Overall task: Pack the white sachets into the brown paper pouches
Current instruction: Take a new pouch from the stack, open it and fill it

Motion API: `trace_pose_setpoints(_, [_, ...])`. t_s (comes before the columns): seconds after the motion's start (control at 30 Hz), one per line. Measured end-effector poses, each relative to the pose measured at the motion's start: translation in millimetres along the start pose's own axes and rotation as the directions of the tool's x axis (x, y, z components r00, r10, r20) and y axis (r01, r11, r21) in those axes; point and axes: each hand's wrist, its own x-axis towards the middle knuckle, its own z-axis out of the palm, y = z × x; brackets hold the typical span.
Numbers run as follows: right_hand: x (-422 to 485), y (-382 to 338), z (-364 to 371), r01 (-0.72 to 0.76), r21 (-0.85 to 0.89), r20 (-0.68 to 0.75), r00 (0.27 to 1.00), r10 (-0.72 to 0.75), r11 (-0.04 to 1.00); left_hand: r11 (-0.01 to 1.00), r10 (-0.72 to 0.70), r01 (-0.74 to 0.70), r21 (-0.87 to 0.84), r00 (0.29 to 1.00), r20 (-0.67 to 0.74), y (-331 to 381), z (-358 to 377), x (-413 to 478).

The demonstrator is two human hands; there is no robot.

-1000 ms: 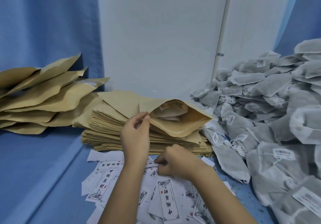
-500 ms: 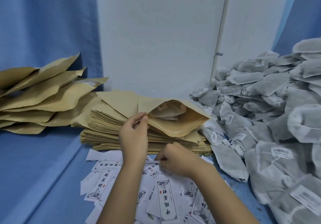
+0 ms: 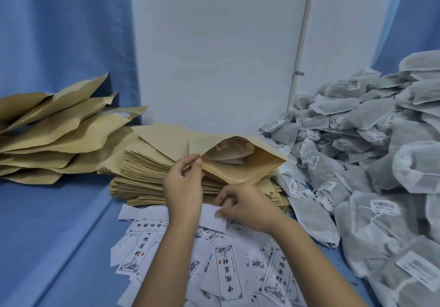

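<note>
Blue surface (image 3: pixel 54 247), white wall (image 3: pixel 214 56), pouches (image 3: pixel 147 171)

A stack of flat pouches (image 3: pixel 147 171) sits at centre. On top lies an open pouch (image 3: pixel 250 171) with a sachet (image 3: pixel 228 152) inside. Filled pouches (image 3: pixel 47 135) pile up left, the sachet heap (image 3: pixel 369 152) right, and paper slips (image 3: pixel 228 273) lie nearest.

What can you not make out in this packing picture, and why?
Head view:
How many sachets lie inside the open pouch: its front wall hides most.
Whether the white slip is printed: the right hand covers part.
The sachet pile: cut off by the right edge, label text too small.
</note>
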Motion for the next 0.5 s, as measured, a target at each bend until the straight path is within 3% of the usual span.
trace_pose_setpoints(0.17, [-5, -5, -10, 0.069, 0.251, -0.046, 0.997, -0.060, 0.966, 0.998, 0.002, -0.002, 0.059, 1.000, -0.007, 1, -2, -1])
trace_pose_setpoints(0.33, [-7, -8, -17, 0.129, 0.463, -0.215, 0.976, -0.030, 0.877, 0.995, -0.022, 0.024, 0.098, 1.000, -0.018, 1, -3, -1])
trace_pose_setpoints(0.43, [-6, -7, -22, 0.214, 0.463, -0.391, 0.920, -0.018, 0.860, 0.994, -0.022, 0.025, 0.110, 0.999, -0.023, 2, -3, 0])
trace_pose_setpoints(0.5, [-5, -6, -20, 0.285, 0.386, -0.565, 0.825, -0.019, 0.877, 0.996, -0.028, 0.029, 0.088, 1.000, -0.012, 2, -3, -1])
